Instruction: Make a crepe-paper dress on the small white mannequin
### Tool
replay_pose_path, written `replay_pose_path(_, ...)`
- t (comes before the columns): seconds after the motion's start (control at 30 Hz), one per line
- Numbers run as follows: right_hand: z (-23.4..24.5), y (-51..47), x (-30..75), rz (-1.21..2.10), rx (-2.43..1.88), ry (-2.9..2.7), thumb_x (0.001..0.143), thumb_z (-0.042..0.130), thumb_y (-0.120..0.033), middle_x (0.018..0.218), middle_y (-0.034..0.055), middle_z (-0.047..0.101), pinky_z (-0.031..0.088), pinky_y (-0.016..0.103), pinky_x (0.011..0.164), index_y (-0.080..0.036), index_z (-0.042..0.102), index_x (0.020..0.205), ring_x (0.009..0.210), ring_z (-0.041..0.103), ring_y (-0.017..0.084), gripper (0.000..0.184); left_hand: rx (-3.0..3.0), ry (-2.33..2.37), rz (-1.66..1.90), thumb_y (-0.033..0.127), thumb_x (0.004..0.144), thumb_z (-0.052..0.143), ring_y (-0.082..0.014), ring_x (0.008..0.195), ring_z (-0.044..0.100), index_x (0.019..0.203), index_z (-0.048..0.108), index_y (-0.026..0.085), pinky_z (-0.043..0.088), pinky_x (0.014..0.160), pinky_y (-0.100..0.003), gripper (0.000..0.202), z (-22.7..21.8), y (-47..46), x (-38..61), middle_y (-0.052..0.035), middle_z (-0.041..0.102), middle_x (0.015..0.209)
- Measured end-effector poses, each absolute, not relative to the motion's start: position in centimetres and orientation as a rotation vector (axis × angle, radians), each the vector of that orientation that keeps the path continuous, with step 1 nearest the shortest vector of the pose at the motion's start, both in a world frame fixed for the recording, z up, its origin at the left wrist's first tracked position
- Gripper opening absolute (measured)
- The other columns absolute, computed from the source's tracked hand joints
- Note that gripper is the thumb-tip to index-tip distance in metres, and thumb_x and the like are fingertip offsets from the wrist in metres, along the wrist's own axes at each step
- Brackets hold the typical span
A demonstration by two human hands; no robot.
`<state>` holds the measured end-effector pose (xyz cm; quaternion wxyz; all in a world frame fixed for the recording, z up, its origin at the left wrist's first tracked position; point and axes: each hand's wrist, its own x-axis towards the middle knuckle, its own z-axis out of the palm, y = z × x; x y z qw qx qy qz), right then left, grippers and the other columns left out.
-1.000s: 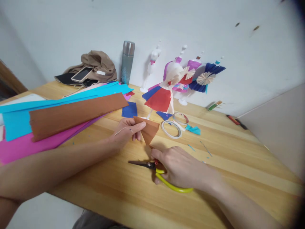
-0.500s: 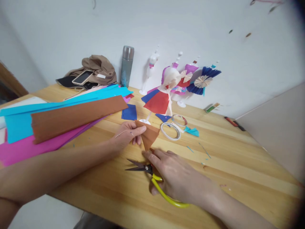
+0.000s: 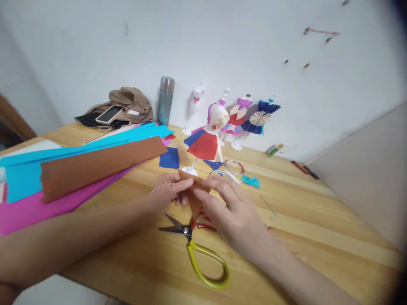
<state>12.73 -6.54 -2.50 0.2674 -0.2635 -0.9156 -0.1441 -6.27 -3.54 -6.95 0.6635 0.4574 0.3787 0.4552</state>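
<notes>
My left hand (image 3: 170,191) pinches the upper left corner of a folded brown paper triangle (image 3: 193,199), which is held just above the wooden table (image 3: 318,220). My right hand (image 3: 230,212) reaches over the right side of the same paper, fingers closing on its edge and covering part of it. Yellow-handled scissors (image 3: 199,248) lie on the table below both hands, blades slightly apart and pointing left, touched by neither hand.
Long brown (image 3: 98,163), cyan (image 3: 79,144) and magenta (image 3: 47,199) paper sheets lie at the left. Paper-dressed white figurines (image 3: 211,135), tape rolls (image 3: 233,167), a blue paper square (image 3: 170,157), a steel flask (image 3: 165,101), and a bag with a phone (image 3: 110,113) stand near the wall.
My right hand has let go of the scissors, which now lie on the table, and moved up to the brown paper triangle. My left hand keeps its hold.
</notes>
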Motion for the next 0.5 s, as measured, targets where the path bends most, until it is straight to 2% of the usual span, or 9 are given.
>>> replay_pose_path(0.03,-2.7,-6.1,12.6,-0.498,-0.657,-2.427,0.095,0.052,-0.011,0.116,0.0157,0.065,0.053,0.043,0.091,-0.015,0.066,0.111,0.116,0.057,0.028,0.021,1.033,0.827,1.023,0.052,0.073,0.074,-0.0067,0.039,0.044,0.064,0.063,0.015,0.026,0.042,-0.021,0.04,-6.9,-3.7,-6.1,0.002,0.051,0.043)
replay_pose_path(0.1,-3.1,-5.4,12.6,-0.599,-0.568,-2.403,0.095,0.054,-0.011,0.12,0.0155,0.064,0.049,0.046,0.098,-0.015,0.067,0.109,0.125,0.051,0.029,0.019,1.021,0.803,1.014,0.052,0.073,0.075,-0.0062,0.039,0.043,0.062,0.061,0.015,0.027,0.041,-0.021,0.041,-6.8,-4.1,-5.9,0.0018,0.051,0.043)
replay_pose_path(0.2,-3.8,-5.0,12.7,-0.557,-0.485,-2.358,0.091,0.058,-0.008,0.105,0.0127,0.068,0.051,0.042,0.092,-0.014,0.067,0.098,0.111,0.057,0.026,0.012,1.002,0.782,1.001,0.053,0.072,0.076,-0.0062,0.039,0.043,0.063,0.062,0.015,0.027,0.04,-0.02,0.042,-6.5,-4.6,-5.6,0.0009,0.053,0.043)
replay_pose_path(0.37,-4.4,-4.8,12.9,-0.132,-0.591,-2.148,0.087,0.056,-0.005,0.088,0.007,0.067,0.052,0.037,0.074,-0.021,0.068,0.097,0.085,0.062,0.021,0.023,0.985,0.651,1.0,0.064,0.068,0.075,-0.0086,0.04,0.048,0.064,0.061,0.013,0.029,0.038,-0.02,0.053,-5.9,-4.4,-5.9,-0.0005,0.054,0.046)
replay_pose_path(0.5,-4.6,-5.0,12.8,0.31,-0.802,-1.967,0.088,0.058,-0.016,0.078,0.0042,0.067,0.051,0.037,0.069,-0.023,0.067,0.086,0.074,0.063,0.02,0.012,0.985,0.59,1.024,0.066,0.067,0.074,-0.0094,0.045,0.053,0.079,0.068,0.012,0.032,0.038,-0.02,0.056,-6.1,-3.9,-6.4,-0.0068,0.068,0.067)
